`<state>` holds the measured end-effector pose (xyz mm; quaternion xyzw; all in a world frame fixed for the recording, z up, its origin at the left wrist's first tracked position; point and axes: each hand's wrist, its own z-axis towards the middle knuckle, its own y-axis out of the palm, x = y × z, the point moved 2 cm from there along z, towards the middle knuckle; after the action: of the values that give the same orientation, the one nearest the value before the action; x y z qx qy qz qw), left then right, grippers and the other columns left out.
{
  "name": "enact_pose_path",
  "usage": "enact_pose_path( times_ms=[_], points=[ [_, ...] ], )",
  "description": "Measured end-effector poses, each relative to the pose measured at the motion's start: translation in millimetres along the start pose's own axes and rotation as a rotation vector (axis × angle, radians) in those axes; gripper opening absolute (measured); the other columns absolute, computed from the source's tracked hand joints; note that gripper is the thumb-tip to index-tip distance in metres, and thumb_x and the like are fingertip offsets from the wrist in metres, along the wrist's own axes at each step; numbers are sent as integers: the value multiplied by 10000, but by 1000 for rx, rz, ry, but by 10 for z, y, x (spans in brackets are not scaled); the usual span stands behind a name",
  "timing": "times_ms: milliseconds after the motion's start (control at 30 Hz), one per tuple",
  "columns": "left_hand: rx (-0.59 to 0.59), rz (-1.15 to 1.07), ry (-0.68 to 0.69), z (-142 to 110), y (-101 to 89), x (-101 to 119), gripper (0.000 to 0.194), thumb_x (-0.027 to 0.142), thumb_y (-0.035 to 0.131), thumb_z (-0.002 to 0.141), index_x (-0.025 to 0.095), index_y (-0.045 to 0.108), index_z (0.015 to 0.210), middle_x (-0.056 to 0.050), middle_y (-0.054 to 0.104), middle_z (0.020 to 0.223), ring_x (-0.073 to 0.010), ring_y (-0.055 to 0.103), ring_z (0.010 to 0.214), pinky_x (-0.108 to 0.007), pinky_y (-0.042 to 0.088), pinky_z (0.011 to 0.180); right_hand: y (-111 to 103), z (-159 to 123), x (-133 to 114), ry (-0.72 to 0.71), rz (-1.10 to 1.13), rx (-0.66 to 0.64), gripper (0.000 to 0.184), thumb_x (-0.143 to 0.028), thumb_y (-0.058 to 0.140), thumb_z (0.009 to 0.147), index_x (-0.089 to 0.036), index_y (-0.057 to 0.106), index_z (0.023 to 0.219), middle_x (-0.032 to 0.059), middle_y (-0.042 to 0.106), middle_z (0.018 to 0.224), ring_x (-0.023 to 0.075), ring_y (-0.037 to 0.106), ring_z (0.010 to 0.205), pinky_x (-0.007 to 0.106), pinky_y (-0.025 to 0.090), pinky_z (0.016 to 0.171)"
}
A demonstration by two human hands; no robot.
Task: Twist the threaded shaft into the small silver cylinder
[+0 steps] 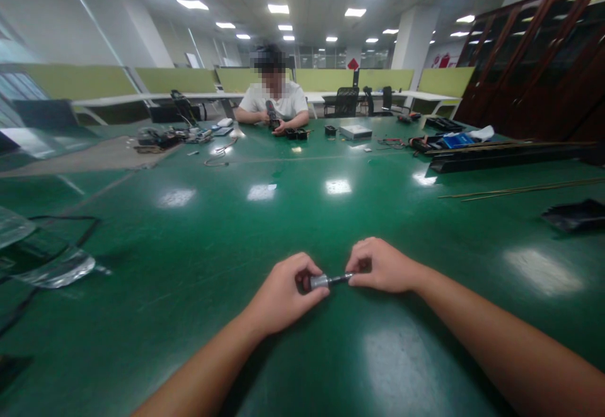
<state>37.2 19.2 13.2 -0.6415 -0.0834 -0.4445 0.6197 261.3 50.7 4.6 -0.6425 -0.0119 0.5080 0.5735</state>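
My left hand (289, 291) is closed around a short silver cylinder (319, 281), thumb below and fingers above it. From the cylinder's right end a thin dark rod (338, 278) sticks out, lying nearly level. My right hand (378, 266) pinches the far tip of this rod between thumb and forefinger. Both hands are low over the green tabletop (302, 222), close to each other. What exact kind of part this is, I cannot make out. My fingers partly hide both its ends.
Across the table a person (274, 99) in a white shirt handles a dark device. Tangled electronics (161, 138) lie at the far left, a white box (355, 132) at the back. Black rails (501, 155) and thin rods (529, 188) lie right, a clear plastic bag (61, 269) left.
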Motion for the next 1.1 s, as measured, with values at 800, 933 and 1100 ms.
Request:
enact_pose_path(
  times_ms=[800,933,1100],
  points=[
    [-49,22,8,14,7,19,141,282,673,819,170,672,904,-13,632,772,-153,584,701,-247,440,644,268,-21,-189,-67,-100,143,208,-267,759,731,-205,729,927,26,728,874,196,636,858,327,415,820],
    [-47,0,13,16,19,15,129,264,693,795,170,663,877,-12,632,773,-155,588,703,-245,443,642,266,-28,-196,-87,-85,141,162,-246,724,757,-205,723,914,19,727,855,189,637,838,330,413,822],
    [-40,-31,14,19,32,14,129,249,712,771,168,636,837,-5,628,764,-149,588,694,-240,440,638,253,-35,-207,-108,-76,137,134,-205,719,748,-203,708,882,7,716,821,181,634,827,330,408,829]
  ],
)
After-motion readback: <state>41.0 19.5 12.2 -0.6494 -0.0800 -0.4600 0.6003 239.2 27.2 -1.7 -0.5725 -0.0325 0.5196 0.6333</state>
